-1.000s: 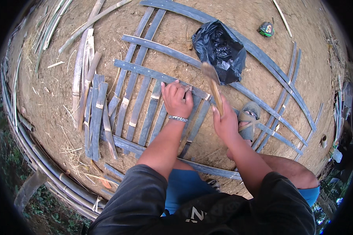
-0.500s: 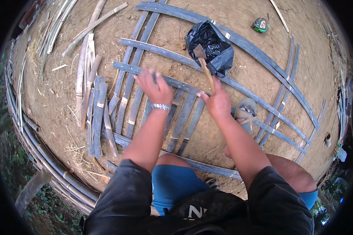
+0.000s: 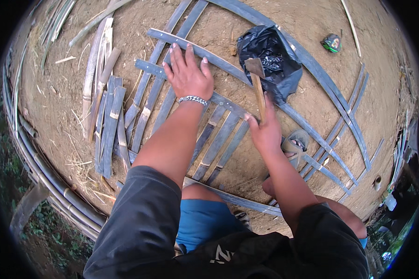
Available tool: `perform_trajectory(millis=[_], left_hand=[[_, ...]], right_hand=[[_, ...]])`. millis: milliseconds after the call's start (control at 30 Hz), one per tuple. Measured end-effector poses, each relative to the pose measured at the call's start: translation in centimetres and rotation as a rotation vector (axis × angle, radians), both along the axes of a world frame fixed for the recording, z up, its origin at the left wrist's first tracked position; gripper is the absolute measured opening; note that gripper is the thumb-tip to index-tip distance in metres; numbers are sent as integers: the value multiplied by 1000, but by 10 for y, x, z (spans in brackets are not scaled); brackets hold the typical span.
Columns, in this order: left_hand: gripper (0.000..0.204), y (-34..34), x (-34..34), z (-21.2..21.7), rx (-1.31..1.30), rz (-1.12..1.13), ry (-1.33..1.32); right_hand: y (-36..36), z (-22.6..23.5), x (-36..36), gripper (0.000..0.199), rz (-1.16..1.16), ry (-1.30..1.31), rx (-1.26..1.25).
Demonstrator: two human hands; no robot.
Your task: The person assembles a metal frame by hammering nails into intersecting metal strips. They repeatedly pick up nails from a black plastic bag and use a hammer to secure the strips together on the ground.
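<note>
Left hand, head view: left hand [image 3: 188, 76] has moved forward off the near crossbar [image 3: 230, 105] since the earlier frame; now fingers spread wide, palm down, tips at the next crossbar [image 3: 219, 62], grasping nothing visible. Pressure cannot be told.
Right hand: right hand [image 3: 265, 135] closed round the handle of the hammer [image 3: 258, 93], head uppermost, apparently to keep it ready above the work.
Sandal: sandal [image 3: 295, 142] over the near crossbar's line, probably to steady it.
Bag: black bag [image 3: 291, 69] open beside the hammer head, presumably for easy reach.
Lattice: lattice [image 3: 217, 142] flat on the ground before the person; slats dark grey-blue, pale at the nodes, crossbars curved partly by the lens, small fastener-like dots at several crossings.
</note>
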State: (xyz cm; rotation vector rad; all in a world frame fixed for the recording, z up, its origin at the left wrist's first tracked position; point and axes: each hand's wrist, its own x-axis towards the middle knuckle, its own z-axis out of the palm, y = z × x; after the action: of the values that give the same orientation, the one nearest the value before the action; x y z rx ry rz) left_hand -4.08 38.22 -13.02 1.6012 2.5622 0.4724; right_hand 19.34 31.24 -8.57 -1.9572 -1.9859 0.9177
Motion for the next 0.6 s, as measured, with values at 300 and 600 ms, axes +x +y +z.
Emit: perform_trajectory(millis=[300, 600], left_hand=[[58, -1, -4, -3, -22, 0, 2], [58, -2, -4, -6, -11, 8, -22]], right_hand=[[-62, 24, 7, 53, 102, 237, -106], [-81, 29, 16, 51, 109, 231, -110]])
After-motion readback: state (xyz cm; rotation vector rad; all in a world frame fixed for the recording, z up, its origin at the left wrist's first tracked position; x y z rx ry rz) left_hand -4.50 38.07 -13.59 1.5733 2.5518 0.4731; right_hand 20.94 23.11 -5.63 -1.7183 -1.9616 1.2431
